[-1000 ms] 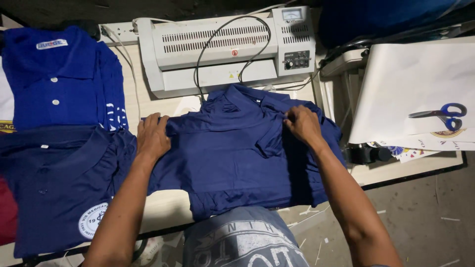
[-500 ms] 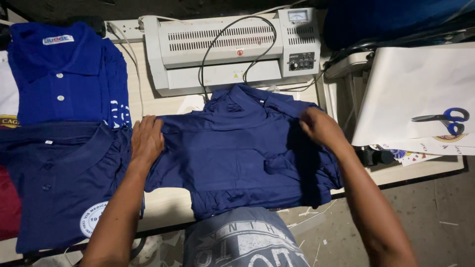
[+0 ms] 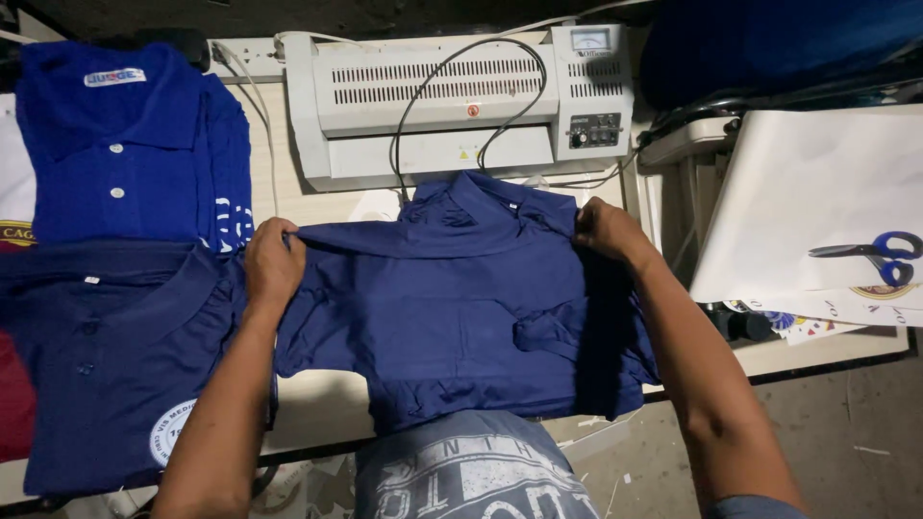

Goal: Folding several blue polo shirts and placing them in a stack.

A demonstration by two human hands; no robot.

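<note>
Navy polo shirt (image 3: 461, 317) lies face-down on the table (image 3: 317, 408), directly in front of the grey laminator (image 3: 461, 101). Left hand (image 3: 272, 264) and right hand (image 3: 606, 231) each pinch a shoulder edge. Recommended: keep tension even and the fold line parallel to the laminator, sleeves tucked flat.

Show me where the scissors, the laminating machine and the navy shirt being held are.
scissors (image 3: 880, 252): head view, on the blue handles.
laminating machine (image 3: 433, 91): head view, on the vented top cover.
navy shirt (image 3: 461, 308): head view, on the middle of the body fabric.
</note>
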